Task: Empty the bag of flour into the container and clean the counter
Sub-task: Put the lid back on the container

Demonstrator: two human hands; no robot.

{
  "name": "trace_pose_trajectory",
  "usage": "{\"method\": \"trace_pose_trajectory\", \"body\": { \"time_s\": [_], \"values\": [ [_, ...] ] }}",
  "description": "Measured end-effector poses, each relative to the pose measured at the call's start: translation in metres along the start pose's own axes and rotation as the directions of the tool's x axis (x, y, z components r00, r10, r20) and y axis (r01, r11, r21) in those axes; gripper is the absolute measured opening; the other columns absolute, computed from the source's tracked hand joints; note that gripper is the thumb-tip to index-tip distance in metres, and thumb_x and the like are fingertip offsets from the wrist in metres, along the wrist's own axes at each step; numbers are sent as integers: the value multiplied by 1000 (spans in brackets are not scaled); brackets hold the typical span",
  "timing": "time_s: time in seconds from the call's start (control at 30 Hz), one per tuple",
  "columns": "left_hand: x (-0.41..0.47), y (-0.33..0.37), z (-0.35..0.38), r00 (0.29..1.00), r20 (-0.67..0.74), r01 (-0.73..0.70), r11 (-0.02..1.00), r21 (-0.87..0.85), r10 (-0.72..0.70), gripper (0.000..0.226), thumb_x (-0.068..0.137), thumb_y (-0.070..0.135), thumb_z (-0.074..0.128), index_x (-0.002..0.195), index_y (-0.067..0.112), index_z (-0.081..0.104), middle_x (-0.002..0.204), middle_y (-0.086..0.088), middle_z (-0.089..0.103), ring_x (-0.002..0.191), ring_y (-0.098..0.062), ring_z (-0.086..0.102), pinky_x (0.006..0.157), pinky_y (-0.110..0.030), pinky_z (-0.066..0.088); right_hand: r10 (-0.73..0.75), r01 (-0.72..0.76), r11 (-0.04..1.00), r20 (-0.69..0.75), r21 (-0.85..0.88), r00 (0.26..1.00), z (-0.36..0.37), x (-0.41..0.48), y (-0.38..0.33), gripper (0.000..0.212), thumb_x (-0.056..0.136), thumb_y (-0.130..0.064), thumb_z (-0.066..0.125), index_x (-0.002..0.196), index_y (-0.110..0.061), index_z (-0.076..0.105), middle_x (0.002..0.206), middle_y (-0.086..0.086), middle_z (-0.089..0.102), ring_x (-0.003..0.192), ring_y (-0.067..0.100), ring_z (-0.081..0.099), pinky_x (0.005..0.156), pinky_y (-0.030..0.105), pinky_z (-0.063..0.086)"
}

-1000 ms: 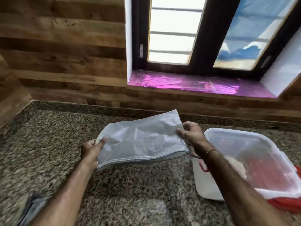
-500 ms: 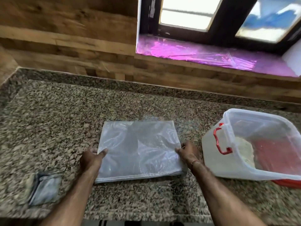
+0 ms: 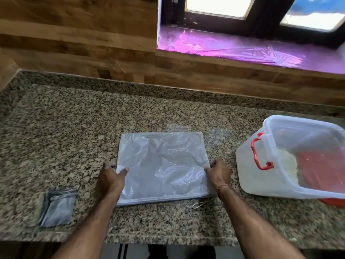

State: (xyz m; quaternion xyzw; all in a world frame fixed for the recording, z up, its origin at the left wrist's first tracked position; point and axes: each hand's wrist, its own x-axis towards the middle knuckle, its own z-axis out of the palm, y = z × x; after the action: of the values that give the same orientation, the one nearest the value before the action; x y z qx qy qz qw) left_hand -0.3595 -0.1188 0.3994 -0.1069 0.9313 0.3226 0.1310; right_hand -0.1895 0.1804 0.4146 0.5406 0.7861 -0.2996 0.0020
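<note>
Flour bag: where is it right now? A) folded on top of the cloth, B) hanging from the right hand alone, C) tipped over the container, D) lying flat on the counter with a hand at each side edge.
D: the flour bag lies flat on the counter, with the left hand and right hand at its side edges.

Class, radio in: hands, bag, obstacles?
Left hand, right hand pinching flat empty bag on counter. Container right, flour inside. Nothing blocking.
</note>
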Motion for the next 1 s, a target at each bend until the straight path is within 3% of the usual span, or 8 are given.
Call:
{"method": "trace_pose_trajectory", "body": {
  "time_s": [0.1,0.17,0.27,0.43,0.57,0.8,0.9,1.0],
  "values": [
    [-5,9,4,998,-47,-49,999,7,49,48,76,38,86,107,27,50,110,-8,64,88,-33,64,74,-49,59,-55,55,998,-6,-12,998,-6,-2,0,25,90,-20,75,108,-16,57,109,4,63,92,20,61,78,33,54],
    [-11,24,5,992,-89,-81,995,51,85,53,76,36,86,112,24,50,120,-13,57,106,-37,57,87,-54,53,-123,123,992,-25,3,992,-9,-5,-5,30,91,-20,74,114,-18,56,115,5,60,96,18,59,81,31,53],
    [-26,61,6,982,-89,-171,985,-13,169,56,79,33,85,122,21,52,132,-15,54,122,-38,49,101,-55,41,-241,246,967,-71,69,968,-23,-11,-20,32,92,-23,71,120,-19,56,118,3,58,100,17,59,87,35,57],
    [-64,141,9,917,-81,-396,912,-104,389,55,82,42,80,126,23,53,131,-10,54,122,-34,50,94,-47,42,-484,518,841,-212,156,849,-77,-19,-51,33,90,-29,72,118,-20,56,115,1,56,99,17,60,83,36,58],
    [-114,204,19,833,-86,-554,823,-128,547,55,84,52,75,127,26,53,130,-8,54,120,-30,51,91,-45,49,-576,659,731,-356,179,736,-142,-22,-52,33,88,-28,74,117,-21,60,111,-1,59,96,17,62,84,37,55],
    [-245,297,84,721,-110,-693,709,-129,684,57,84,56,74,128,25,55,130,-8,56,119,-32,55,95,-45,48,-567,713,689,-515,131,643,-276,13,50,34,90,-33,73,121,-24,62,117,-3,62,99,15,63,80,33,53],
    [-320,335,125,671,-130,-741,655,-149,730,53,85,49,75,127,23,57,128,-7,57,119,-31,53,96,-46,47,-523,682,723,-558,110,644,-332,42,124,34,90,-33,72,121,-23,62,118,-3,62,100,18,63,84,35,52],
    [-381,368,172,636,-44,-764,622,-171,770,55,86,53,72,130,24,55,130,-2,58,124,-27,52,100,-45,46,-443,592,800,-574,93,689,-374,75,194,34,90,-36,71,119,-22,61,116,0,62,101,24,63,80,36,50]
  ]
}}
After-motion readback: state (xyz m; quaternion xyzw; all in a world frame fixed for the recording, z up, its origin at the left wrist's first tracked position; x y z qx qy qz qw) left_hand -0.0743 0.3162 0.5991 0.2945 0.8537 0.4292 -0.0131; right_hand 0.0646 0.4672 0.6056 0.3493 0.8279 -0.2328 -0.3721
